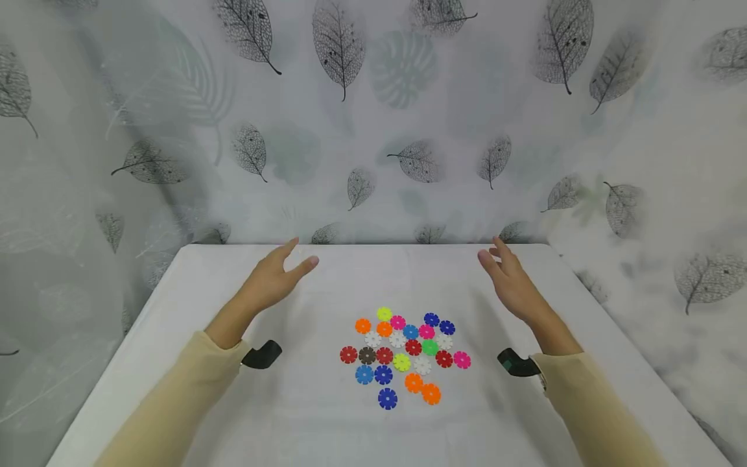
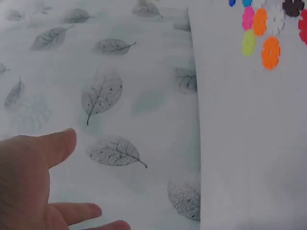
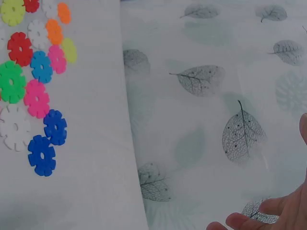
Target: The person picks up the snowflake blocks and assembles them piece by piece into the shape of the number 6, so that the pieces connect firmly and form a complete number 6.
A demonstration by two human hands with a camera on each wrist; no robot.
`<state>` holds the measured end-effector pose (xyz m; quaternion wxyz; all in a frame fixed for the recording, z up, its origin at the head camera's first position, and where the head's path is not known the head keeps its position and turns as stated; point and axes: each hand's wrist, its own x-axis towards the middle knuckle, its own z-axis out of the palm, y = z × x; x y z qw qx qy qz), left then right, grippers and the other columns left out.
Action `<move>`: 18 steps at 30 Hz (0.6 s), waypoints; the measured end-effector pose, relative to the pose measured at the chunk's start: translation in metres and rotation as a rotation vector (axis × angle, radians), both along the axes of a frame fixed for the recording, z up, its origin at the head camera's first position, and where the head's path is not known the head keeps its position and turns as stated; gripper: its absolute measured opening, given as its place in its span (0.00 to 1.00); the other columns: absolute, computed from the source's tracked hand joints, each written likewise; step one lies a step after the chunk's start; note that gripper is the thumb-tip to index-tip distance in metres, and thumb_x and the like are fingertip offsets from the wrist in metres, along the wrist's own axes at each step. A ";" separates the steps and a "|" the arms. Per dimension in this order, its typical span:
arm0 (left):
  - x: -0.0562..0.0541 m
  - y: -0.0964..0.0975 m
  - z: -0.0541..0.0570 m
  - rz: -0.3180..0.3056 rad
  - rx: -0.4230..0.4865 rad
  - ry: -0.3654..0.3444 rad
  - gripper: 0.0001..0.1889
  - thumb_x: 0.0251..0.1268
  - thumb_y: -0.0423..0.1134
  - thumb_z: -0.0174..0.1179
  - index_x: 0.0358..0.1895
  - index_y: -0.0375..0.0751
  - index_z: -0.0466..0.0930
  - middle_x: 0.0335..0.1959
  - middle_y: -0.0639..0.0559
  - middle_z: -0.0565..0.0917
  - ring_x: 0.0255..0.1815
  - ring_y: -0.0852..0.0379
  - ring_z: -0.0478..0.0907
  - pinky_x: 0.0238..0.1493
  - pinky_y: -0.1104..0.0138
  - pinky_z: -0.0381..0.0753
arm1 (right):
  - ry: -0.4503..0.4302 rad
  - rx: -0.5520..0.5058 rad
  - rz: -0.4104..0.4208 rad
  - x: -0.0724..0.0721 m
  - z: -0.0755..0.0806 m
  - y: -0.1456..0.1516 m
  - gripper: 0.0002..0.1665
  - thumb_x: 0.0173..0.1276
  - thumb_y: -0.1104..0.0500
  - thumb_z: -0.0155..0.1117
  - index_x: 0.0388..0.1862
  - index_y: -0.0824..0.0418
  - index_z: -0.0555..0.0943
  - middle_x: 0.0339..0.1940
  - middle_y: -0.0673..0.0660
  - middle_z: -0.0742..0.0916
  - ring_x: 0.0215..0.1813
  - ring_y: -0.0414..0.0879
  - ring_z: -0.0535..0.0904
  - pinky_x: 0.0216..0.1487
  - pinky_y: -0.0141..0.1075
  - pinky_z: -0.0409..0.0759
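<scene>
Several notched plastic snowflake discs lie flat in a loose group at the middle of the white table, among them a green disc (image 1: 429, 347), a brown disc (image 1: 367, 355), an orange disc (image 2: 271, 52) and a dark blue disc (image 3: 41, 155). My left hand (image 1: 271, 279) is held above the table to the left of the discs, thumb apart from the fingers, holding nothing. On the other side my right hand (image 1: 510, 282) hovers to the right of them, also with nothing in it. Neither hand touches a disc.
The white table (image 1: 303, 415) ends at a straight far edge behind the discs. Beyond it hangs a pale curtain (image 1: 362, 130) printed with grey leaves, which also runs along both sides. A dark wrist device (image 1: 262, 355) shows at the left sleeve, another wrist device (image 1: 518, 363) at the right.
</scene>
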<state>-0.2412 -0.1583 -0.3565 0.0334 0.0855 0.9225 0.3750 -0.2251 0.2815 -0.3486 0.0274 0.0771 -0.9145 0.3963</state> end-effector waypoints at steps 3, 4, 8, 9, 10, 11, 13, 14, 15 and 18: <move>0.003 0.007 -0.013 0.031 0.073 -0.044 0.45 0.73 0.61 0.55 0.81 0.38 0.50 0.77 0.38 0.63 0.76 0.35 0.59 0.68 0.39 0.66 | -0.033 -0.092 -0.021 0.003 -0.010 0.005 0.47 0.83 0.37 0.38 0.83 0.64 0.39 0.78 0.74 0.59 0.74 0.71 0.62 0.67 0.65 0.67; 0.005 0.010 -0.018 0.038 0.095 -0.059 0.44 0.73 0.59 0.57 0.81 0.38 0.52 0.75 0.38 0.66 0.74 0.37 0.62 0.66 0.41 0.69 | -0.046 -0.111 -0.030 0.004 -0.014 0.006 0.47 0.83 0.37 0.38 0.83 0.65 0.40 0.77 0.74 0.61 0.73 0.69 0.65 0.65 0.63 0.70; 0.013 0.019 -0.036 0.051 0.194 -0.118 0.39 0.72 0.52 0.61 0.78 0.37 0.59 0.69 0.40 0.74 0.69 0.40 0.71 0.64 0.44 0.73 | -0.101 -0.138 -0.049 0.007 -0.030 0.012 0.48 0.81 0.34 0.38 0.82 0.68 0.47 0.73 0.72 0.69 0.69 0.66 0.71 0.60 0.56 0.78; 0.015 0.021 -0.040 0.056 0.207 -0.128 0.38 0.72 0.51 0.62 0.77 0.36 0.61 0.68 0.40 0.76 0.68 0.41 0.72 0.63 0.44 0.74 | -0.119 -0.134 -0.047 0.007 -0.034 0.013 0.48 0.81 0.34 0.39 0.81 0.68 0.49 0.72 0.72 0.71 0.68 0.66 0.72 0.59 0.55 0.80; 0.017 0.023 -0.043 0.061 0.216 -0.137 0.37 0.71 0.50 0.62 0.77 0.36 0.63 0.66 0.41 0.78 0.66 0.42 0.74 0.62 0.45 0.75 | -0.138 -0.123 -0.042 0.008 -0.037 0.014 0.48 0.80 0.33 0.40 0.80 0.69 0.51 0.70 0.72 0.72 0.67 0.66 0.73 0.57 0.53 0.81; 0.019 0.025 -0.047 0.064 0.221 -0.144 0.36 0.71 0.49 0.63 0.75 0.36 0.65 0.64 0.42 0.79 0.65 0.43 0.75 0.61 0.46 0.76 | -0.161 -0.115 -0.034 0.009 -0.041 0.015 0.48 0.80 0.33 0.42 0.79 0.69 0.54 0.69 0.72 0.74 0.66 0.65 0.74 0.56 0.51 0.82; 0.023 0.029 -0.052 0.069 0.208 -0.151 0.33 0.70 0.48 0.65 0.73 0.36 0.70 0.60 0.44 0.82 0.61 0.44 0.78 0.58 0.48 0.79 | -0.213 -0.092 -0.011 0.011 -0.047 0.016 0.45 0.80 0.35 0.46 0.77 0.69 0.60 0.65 0.71 0.78 0.63 0.64 0.77 0.52 0.47 0.84; 0.025 0.031 -0.055 0.070 0.199 -0.154 0.31 0.69 0.47 0.66 0.71 0.36 0.72 0.58 0.45 0.83 0.59 0.46 0.79 0.57 0.49 0.80 | -0.242 -0.078 0.000 0.012 -0.050 0.017 0.42 0.80 0.37 0.49 0.75 0.69 0.64 0.63 0.70 0.80 0.61 0.62 0.79 0.51 0.45 0.85; 0.027 0.033 -0.058 0.072 0.187 -0.160 0.30 0.68 0.46 0.67 0.69 0.37 0.75 0.55 0.47 0.85 0.57 0.47 0.79 0.55 0.51 0.82 | -0.269 -0.062 0.014 0.013 -0.053 0.018 0.40 0.79 0.39 0.52 0.73 0.69 0.67 0.60 0.68 0.81 0.58 0.61 0.80 0.49 0.43 0.85; 0.029 0.038 -0.065 0.064 0.153 -0.172 0.25 0.65 0.44 0.70 0.63 0.38 0.80 0.48 0.51 0.86 0.50 0.51 0.81 0.46 0.57 0.84 | -0.333 -0.021 0.051 0.018 -0.061 0.020 0.31 0.76 0.47 0.61 0.67 0.67 0.76 0.53 0.63 0.85 0.49 0.56 0.83 0.44 0.40 0.85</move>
